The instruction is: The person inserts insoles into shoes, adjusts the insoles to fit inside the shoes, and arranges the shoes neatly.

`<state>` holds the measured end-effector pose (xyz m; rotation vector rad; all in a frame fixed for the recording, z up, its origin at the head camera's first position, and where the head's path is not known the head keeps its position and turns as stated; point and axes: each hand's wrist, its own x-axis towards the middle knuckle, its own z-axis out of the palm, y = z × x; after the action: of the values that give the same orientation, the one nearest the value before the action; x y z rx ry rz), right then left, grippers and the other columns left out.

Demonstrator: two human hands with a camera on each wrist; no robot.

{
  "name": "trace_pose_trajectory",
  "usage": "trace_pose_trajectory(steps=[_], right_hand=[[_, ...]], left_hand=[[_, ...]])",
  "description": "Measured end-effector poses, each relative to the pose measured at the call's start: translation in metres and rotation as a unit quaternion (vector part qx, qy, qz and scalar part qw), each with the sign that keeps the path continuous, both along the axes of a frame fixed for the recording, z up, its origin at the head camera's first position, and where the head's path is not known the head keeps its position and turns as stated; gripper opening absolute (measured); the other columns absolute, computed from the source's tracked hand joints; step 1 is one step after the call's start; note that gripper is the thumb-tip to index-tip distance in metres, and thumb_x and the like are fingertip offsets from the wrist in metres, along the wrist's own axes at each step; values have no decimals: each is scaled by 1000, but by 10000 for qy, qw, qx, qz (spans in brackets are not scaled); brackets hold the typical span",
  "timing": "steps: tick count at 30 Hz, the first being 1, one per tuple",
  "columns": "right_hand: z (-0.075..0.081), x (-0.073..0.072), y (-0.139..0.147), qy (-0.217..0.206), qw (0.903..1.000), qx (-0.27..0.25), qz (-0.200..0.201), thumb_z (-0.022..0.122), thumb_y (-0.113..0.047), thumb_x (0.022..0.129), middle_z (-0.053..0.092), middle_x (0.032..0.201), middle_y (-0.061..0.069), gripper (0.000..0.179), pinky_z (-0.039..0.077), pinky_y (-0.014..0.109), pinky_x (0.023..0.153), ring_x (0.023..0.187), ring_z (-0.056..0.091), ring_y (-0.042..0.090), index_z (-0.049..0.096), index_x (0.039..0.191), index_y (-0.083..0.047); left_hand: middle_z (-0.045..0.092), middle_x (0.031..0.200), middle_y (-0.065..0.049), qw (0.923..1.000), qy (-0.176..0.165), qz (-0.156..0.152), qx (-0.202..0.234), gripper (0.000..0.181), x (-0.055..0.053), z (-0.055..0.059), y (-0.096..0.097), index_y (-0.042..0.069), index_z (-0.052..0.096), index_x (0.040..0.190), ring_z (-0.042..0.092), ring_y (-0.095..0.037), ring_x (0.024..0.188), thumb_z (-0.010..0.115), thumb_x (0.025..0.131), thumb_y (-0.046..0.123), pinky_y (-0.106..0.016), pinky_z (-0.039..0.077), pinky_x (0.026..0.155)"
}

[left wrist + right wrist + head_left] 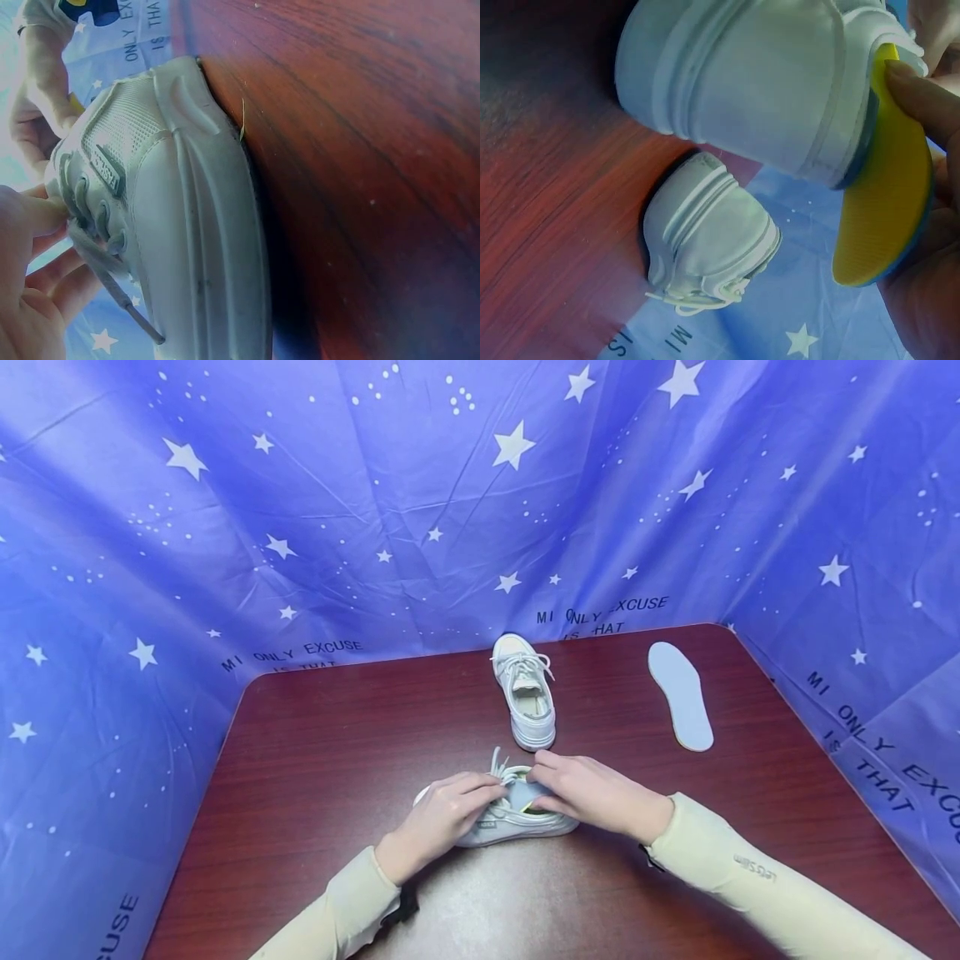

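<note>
A white lace-up sneaker (517,835) lies sideways before me, toe to the left. My left hand (450,810) grips its upper at the laces and tongue; in the left wrist view the thumb and fingers (67,281) pinch around there. My right hand (592,789) holds an insole (522,795) at the shoe's opening. The insole is grey-blue on top with a yellow underside (889,172). Its front part is inside the shoe, hidden, while the heel end sticks out in the right wrist view, with the thumb pressed on the yellow side.
A second white sneaker (534,731) stands just behind the first, toe toward the curtain. Another pale insole (681,693) lies flat at the back right of the dark red table (337,727). A blue star-patterned curtain (420,485) hangs behind and at both sides.
</note>
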<state>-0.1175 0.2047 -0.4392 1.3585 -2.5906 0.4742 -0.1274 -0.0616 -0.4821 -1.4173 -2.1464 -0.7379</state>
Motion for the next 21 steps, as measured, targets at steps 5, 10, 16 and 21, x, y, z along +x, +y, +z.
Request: trace_pose_trajectory(steps=[5,10,16,21], right_hand=[[-1,1,-6,-59,9999,10,-97,80,-23,91,47,88,-5,21,51,25,63,68,53,7,65,96,-9],[-4,3,-9,-243,9996,31,-159,79,-23,92,48,89,-6,20,52,25,65,70,55,7,66,99,-9],[1,1,-9,-286,9988,322,-215,79,-27,92,52,90,-4,24,51,25,64,70,55,7,66,100,-9],[11,1,-2,-217,9966,727,-311,84,-30,88,56,93,-2,32,51,25,63,71,55,7,67,105,-9]], left_hand=[[76,111,-3,10000,0,34,-18,24,0,0,0,7,78,111,73,-16,105,75,88,0,-23,54,99],[76,111,-3,10000,6,13,4,25,0,0,0,7,78,111,73,-16,104,76,87,-1,-22,53,99],[76,111,-3,10000,2,21,-26,25,0,0,0,7,78,111,73,-16,103,76,87,0,-23,54,99],[76,112,-3,9999,-85,30,-138,25,-1,0,1,8,78,112,73,-16,104,76,88,0,-23,53,99]])
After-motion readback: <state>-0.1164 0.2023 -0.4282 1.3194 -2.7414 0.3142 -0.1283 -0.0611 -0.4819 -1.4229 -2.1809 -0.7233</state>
